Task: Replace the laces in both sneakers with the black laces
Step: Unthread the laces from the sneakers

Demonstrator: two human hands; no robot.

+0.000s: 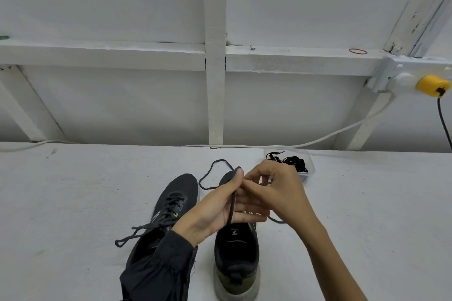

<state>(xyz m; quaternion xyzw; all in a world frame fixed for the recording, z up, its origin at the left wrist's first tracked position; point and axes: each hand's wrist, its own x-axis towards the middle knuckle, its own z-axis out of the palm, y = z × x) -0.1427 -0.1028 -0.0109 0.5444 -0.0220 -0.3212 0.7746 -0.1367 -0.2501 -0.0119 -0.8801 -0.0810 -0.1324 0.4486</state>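
Two dark sneakers stand side by side on the white table, toes pointing away from me. The left sneaker is laced with a dark grey lace whose loose ends trail to its left. The right sneaker has no lace showing in its opening. Above the right sneaker, my left hand pinches a dark lace between thumb and fingers; the lace loops out over the table beyond the hand. My right hand pinches the same lace close beside the left hand's fingers.
A clear plastic box holding black laces sits at the back right, just behind my right hand. A white cable runs along the table's far edge to a wall socket with a yellow plug. A white framed wall stands behind.
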